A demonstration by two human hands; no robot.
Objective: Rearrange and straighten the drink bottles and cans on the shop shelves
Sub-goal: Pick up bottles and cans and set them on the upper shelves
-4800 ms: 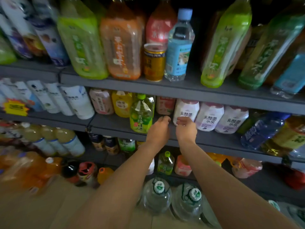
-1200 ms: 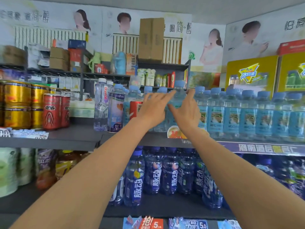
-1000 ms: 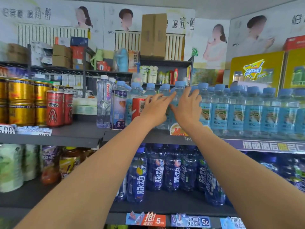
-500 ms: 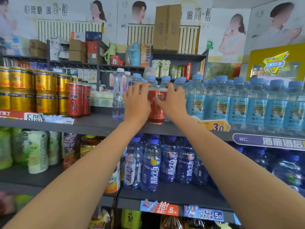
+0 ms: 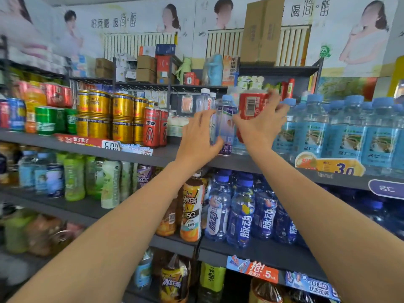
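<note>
My right hand [image 5: 261, 127] grips a red can [image 5: 250, 104] and holds it raised above the upper shelf [image 5: 166, 157], among the blue-capped water bottles [image 5: 312, 130]. My left hand [image 5: 197, 136] is curled round a clear bottle with a blue cap and purple label [image 5: 225, 125] that stands on that shelf just left of the can. Two tall red cans [image 5: 153, 126] and stacked gold cans [image 5: 109, 114] stand further left on the same shelf.
Below, a lower shelf [image 5: 258, 248] carries dark blue drink bottles [image 5: 242, 213] and an orange tea bottle [image 5: 192, 211]. Green bottles [image 5: 74, 178] fill its left side. A bare gap of shelf lies between the red cans and my left hand. Boxes [image 5: 262, 31] sit above.
The view shifted left. My right hand has lifted the red can off the shelf, and my left hand has moved from the can onto the clear purple-labelled bottle.
</note>
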